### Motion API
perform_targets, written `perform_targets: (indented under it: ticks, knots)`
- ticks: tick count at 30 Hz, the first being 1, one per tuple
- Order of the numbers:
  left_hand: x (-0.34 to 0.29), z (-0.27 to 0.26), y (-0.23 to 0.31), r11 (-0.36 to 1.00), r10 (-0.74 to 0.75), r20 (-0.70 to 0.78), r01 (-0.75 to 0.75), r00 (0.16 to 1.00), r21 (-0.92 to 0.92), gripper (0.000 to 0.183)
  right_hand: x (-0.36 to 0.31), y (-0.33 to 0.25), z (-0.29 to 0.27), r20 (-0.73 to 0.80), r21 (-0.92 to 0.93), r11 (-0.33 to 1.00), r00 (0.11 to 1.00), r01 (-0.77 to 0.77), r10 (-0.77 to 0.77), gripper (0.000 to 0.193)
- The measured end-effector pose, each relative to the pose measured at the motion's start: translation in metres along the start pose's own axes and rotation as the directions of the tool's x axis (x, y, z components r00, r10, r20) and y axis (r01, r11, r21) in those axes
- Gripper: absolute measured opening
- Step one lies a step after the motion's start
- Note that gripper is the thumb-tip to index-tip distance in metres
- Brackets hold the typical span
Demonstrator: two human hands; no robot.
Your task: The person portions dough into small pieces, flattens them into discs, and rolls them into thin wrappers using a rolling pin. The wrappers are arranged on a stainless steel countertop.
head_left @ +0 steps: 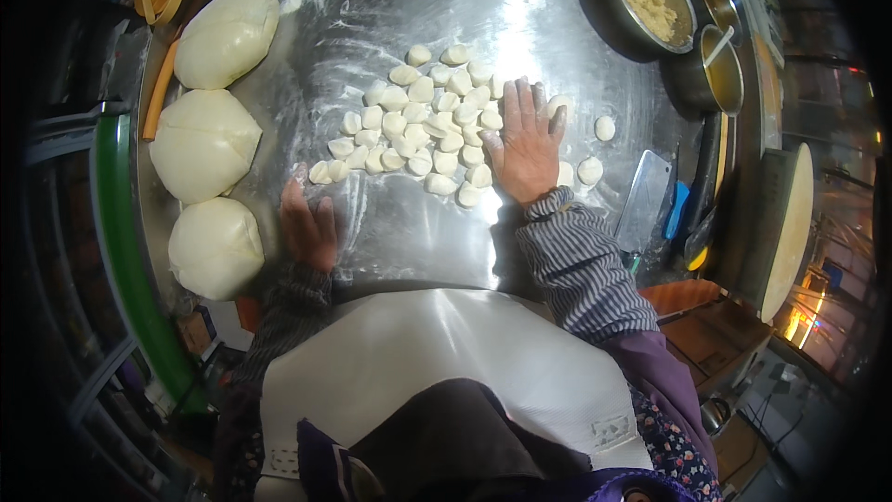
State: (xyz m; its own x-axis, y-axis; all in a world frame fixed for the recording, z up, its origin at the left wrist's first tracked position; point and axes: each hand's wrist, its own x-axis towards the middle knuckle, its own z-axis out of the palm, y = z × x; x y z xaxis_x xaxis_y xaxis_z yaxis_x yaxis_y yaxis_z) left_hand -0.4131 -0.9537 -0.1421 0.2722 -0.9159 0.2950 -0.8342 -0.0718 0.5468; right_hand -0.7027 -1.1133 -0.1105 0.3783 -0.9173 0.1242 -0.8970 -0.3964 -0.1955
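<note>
Many small pieces of white dough (418, 121) lie in a loose heap on the floured metal worktop (372, 232). My right hand (528, 144) rests palm down at the heap's right edge, its fingers stretched out and pointing away from me. It covers whatever lies beneath it. A few dough pieces (590, 170) sit apart to the right of this hand. My left hand (309, 226) is at the near left of the heap, fingers spread, close to the leftmost dough pieces, and holds nothing that I can see.
Three big dough lumps (206, 146) line the left edge, beside an orange-brown stick (161, 93). At the right lie a cleaver (644, 200) and a blue-handled tool (676, 210). Beyond them stand a bowl of crumbly filling (650, 5) and a metal pot (720, 79).
</note>
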Motion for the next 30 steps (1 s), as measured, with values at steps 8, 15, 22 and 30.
perform_targets:
  ticks: [8, 15, 22, 30]
  knots:
    - [0.001, -0.004, 0.007, 0.984, -0.176, 0.072, 0.174, 0.982, 0.034, 0.052, -0.005, 0.015, -0.019, 0.050, 0.296, 0.955, 0.998, 0.027, -0.043, 0.067]
    - [-0.001, 0.000, 0.008, 0.986, -0.164, 0.015, 0.163, 0.986, 0.033, 0.053, -0.032, 0.065, -0.037, -0.052, -0.011, 0.976, 0.974, 0.219, -0.219, 0.014]
    - [-0.001, 0.001, 0.010, 0.994, -0.096, -0.034, 0.098, 0.995, 0.054, 0.052, 0.044, 0.045, -0.008, -0.214, 0.371, 0.908, 0.969, 0.195, -0.121, 0.025]
    - [-0.003, 0.005, 0.007, 0.992, -0.107, -0.054, 0.111, 0.993, 0.062, 0.055, 0.018, 0.051, -0.027, -0.080, 0.377, 0.923, 0.995, 0.080, -0.053, 0.020]
